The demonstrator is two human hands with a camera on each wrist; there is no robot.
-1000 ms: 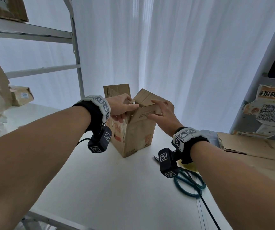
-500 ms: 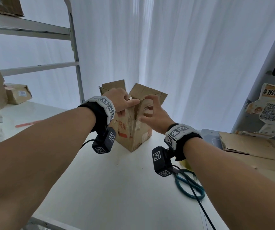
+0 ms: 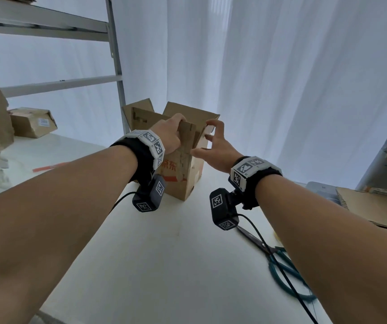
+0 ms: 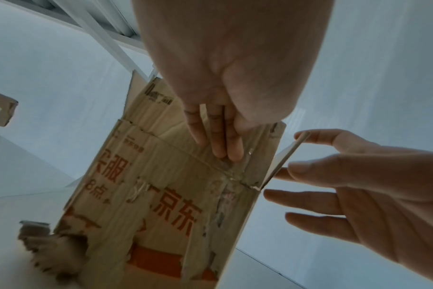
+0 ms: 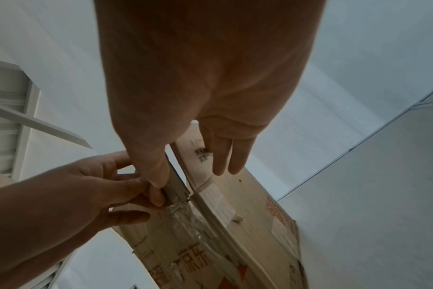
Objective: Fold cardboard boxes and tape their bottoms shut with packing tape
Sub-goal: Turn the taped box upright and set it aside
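A worn brown cardboard box (image 3: 183,178) with red print stands upright on the white table (image 3: 152,253), its top flaps raised. My left hand (image 3: 172,134) curls over the top edge of the near flap (image 4: 161,136), fingers lying down its face. My right hand (image 3: 207,139) has its fingers spread and holds the right side flap (image 5: 185,156), with the thumb on one face and the fingers (image 5: 223,162) on the other. The inside of the box is hidden. No tape roll is in view.
Teal-handled scissors (image 3: 288,272) lie on the table by my right forearm. Flat cardboard sheets (image 3: 374,206) are stacked at the right. A metal shelf frame (image 3: 117,66) stands behind on the left with another box (image 3: 32,122). A white curtain hangs behind.
A second ago both hands pressed the flaps inward. The flaps now stand up, my left hand has taken the near flap's edge, and my right hand has spread onto the side flap.
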